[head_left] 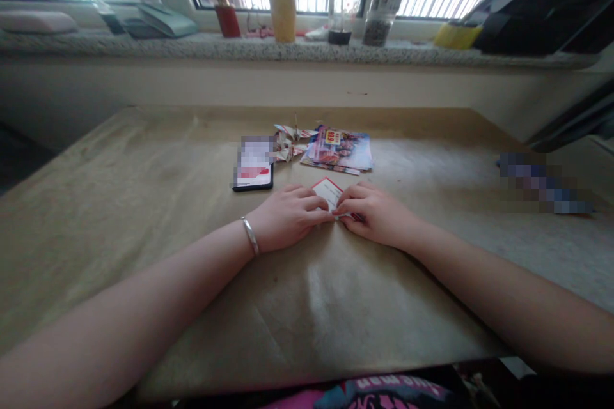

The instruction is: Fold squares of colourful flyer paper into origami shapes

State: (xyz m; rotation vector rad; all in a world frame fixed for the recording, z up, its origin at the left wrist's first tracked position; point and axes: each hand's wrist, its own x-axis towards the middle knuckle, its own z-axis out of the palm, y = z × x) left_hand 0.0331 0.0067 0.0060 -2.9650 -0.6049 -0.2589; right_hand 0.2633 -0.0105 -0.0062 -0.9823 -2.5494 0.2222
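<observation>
Between my hands, on the table, lies a small piece of folded paper, white with a red edge and a corner pointing away from me. My left hand wears a silver bangle at the wrist and presses its fingertips on the paper's left and near side. From the other side, my right hand pinches the near right part of the paper. Thumbs and fingertips of both hands almost meet at the near corner. Much of the paper is hidden under the fingers.
Beyond the hands lie a phone, folded paper cranes and a stack of printed sheets. A blurred dark item rests at the table's right. Bottles and boxes line the stone windowsill.
</observation>
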